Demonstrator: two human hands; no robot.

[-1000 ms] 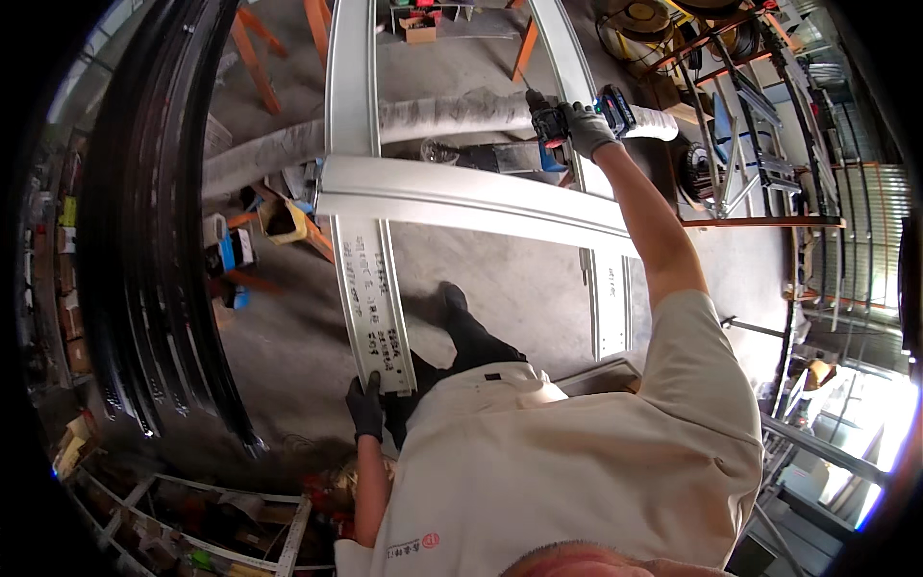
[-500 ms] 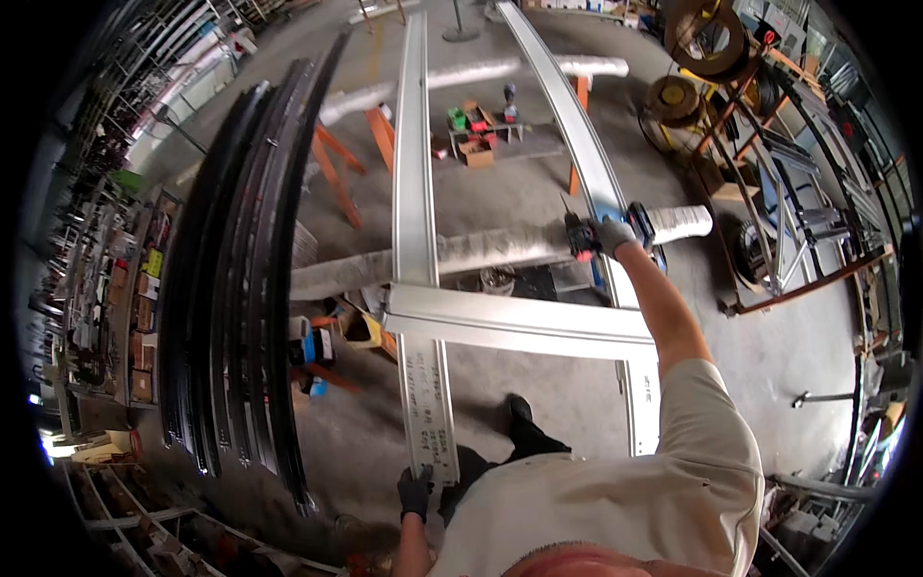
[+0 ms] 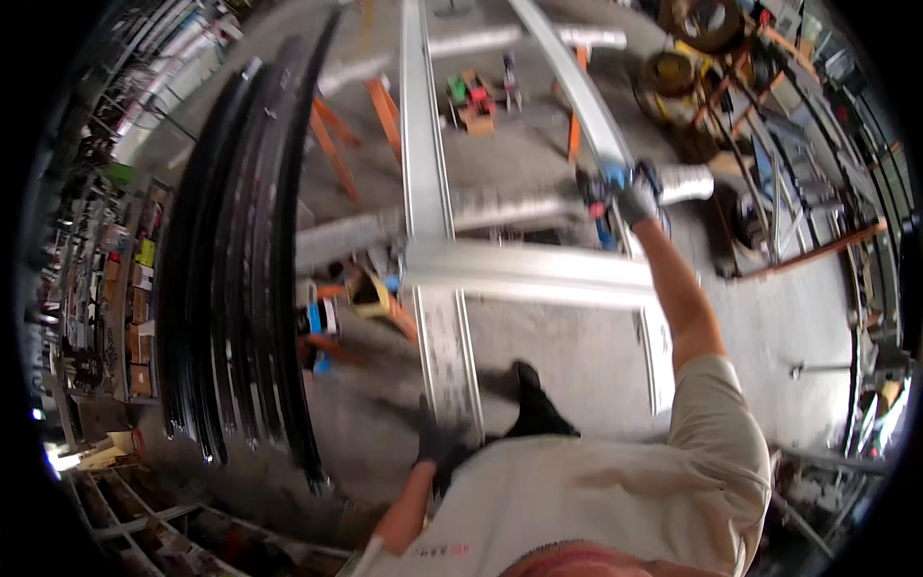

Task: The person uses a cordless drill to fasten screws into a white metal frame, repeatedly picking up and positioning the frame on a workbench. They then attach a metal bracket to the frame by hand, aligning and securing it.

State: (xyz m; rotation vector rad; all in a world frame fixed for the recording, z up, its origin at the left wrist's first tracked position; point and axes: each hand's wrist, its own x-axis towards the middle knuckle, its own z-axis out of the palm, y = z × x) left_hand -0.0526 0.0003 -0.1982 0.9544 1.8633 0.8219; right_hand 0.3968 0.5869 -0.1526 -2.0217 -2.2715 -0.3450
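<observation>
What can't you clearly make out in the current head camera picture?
In the head view:
- Left gloved hand: fingers blurred; contact with the left white profile unclear.
- Handwritten marks on that profile: blurred, unreadable.
- Cordless drill: bit lost in blur; right gloved hand covers its handle.
- Left and right white profiles: far ends cut off by top edge.

Visible quantities are: two pale lengthwise profiles point(image 3: 424, 135), one pale crosspiece point(image 3: 534, 272), two wrapped beams point(image 3: 361, 232), one gloved left hand point(image 3: 440, 442), one gloved right hand point(image 3: 635, 204), one held drill point(image 3: 591, 188), one shoe point(image 3: 527, 376). Black profiles point(image 3: 294, 288): several; exact count indeterminable.
</observation>
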